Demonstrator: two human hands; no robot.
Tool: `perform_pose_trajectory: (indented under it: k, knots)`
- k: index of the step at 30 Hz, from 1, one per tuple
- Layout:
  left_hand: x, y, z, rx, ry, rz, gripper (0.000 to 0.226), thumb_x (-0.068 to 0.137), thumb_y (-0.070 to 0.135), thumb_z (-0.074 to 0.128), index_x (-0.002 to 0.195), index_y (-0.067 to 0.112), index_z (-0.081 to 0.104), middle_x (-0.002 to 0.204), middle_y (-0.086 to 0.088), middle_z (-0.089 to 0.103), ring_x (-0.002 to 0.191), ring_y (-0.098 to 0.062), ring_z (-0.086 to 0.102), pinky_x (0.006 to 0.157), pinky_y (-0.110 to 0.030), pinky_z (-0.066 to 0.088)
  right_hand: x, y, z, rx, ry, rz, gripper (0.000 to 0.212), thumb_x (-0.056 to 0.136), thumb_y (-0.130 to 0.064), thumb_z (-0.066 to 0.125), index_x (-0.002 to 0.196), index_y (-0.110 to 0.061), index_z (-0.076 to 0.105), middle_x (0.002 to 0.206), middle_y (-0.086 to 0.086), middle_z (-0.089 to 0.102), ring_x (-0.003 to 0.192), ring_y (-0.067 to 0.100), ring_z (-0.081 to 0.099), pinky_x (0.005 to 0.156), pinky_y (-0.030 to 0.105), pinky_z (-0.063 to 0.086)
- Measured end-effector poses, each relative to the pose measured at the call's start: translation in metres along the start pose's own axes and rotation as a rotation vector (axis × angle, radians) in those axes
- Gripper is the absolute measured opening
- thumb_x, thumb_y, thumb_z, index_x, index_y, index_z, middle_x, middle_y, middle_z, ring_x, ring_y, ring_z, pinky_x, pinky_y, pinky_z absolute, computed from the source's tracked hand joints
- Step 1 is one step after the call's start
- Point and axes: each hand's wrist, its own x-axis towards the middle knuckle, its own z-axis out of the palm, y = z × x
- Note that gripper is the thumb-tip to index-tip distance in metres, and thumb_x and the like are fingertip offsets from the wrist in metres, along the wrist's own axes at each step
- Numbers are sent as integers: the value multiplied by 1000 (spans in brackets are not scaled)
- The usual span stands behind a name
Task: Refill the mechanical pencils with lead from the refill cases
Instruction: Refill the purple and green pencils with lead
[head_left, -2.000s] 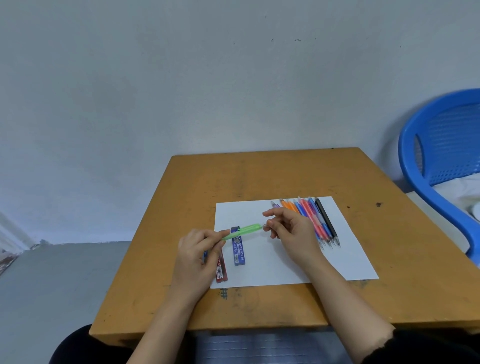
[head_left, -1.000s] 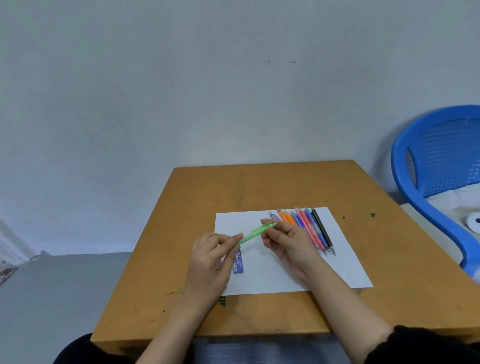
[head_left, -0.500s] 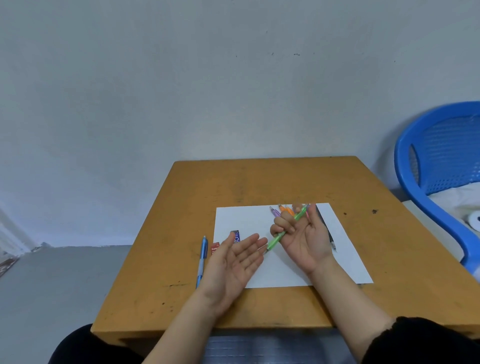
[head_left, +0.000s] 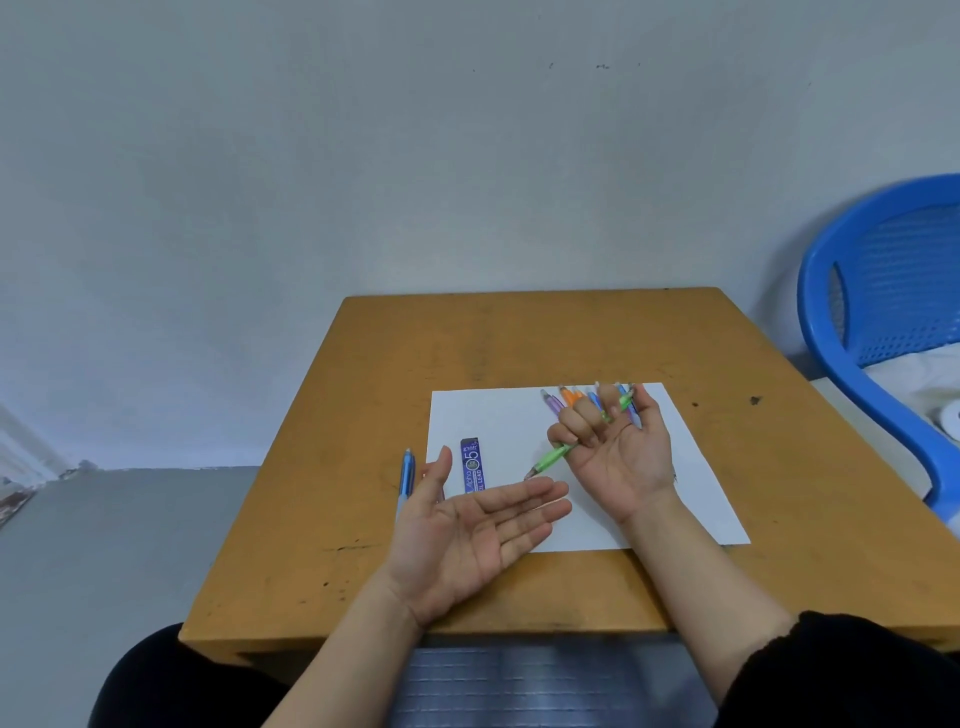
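Your right hand (head_left: 618, 460), palm up, curls its fingers round the green pencil (head_left: 551, 460); your left hand (head_left: 467, 540) lies open, empty, near the blue refill case (head_left: 471, 466) on the paper (head_left: 493, 415).

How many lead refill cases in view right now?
1. The blue refill case lies on the white paper, just beyond the left hand. That hand may hide another. The right hand grips only a green pencil.
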Motion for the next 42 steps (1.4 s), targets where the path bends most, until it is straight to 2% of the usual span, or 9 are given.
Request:
perform_pose_trajectory:
  k: [2, 6, 14, 23, 27, 42]
  knots:
    - [2, -1, 0, 31, 13, -2, 93, 85, 68, 31, 123, -14, 55, 135, -28, 51, 125, -37, 52, 103, -38, 45, 0, 1, 1, -24, 2, -3, 50, 96, -46, 26, 59, -15, 35, 60, -1, 14, 55, 15, 16, 52, 26, 29]
    - [4, -2, 1, 92, 20, -24, 92, 82, 66, 33, 121, -13, 56, 133, -28, 53, 124, -36, 54, 103, -38, 46, 1, 0, -2, 33, 5, -15, 46, 95, -44, 32, 60, -15, 37, 61, -1, 15, 55, 15, 18, 52, 27, 33]
    - [2, -1, 2, 9, 29, 13, 94, 81, 67, 36, 120, -16, 56, 132, -31, 52, 123, -38, 54, 101, -38, 47, 1, 0, -5, 45, -42, 8, 45, 94, -44, 32, 61, -15, 37, 60, -1, 16, 55, 16, 19, 54, 27, 33]
    - [0, -1, 0, 30, -14, 6, 96, 80, 69, 43, 122, -16, 54, 134, -32, 50, 126, -38, 51, 102, -38, 47, 1, -1, -8, 65, -48, 37, 46, 97, -42, 29, 61, -15, 37, 60, -1, 16, 54, 16, 19, 54, 28, 31]
    - [0, -1, 1, 24, 7, 6, 97, 81, 70, 36, 121, -16, 55, 133, -32, 51, 125, -38, 52, 101, -38, 47, 0, -1, -7, 50, -19, 21, 48, 97, -45, 29, 60, -15, 37, 60, -1, 15, 55, 15, 18, 54, 27, 32]
    - [-1, 0, 2, 11, 12, 7, 99, 80, 71, 36, 120, -17, 55, 132, -33, 51, 124, -38, 53, 101, -39, 48, -2, 0, -2, 49, 8, 6, 45, 96, -44, 31, 61, -16, 38, 61, -2, 15, 54, 15, 18, 52, 27, 34]
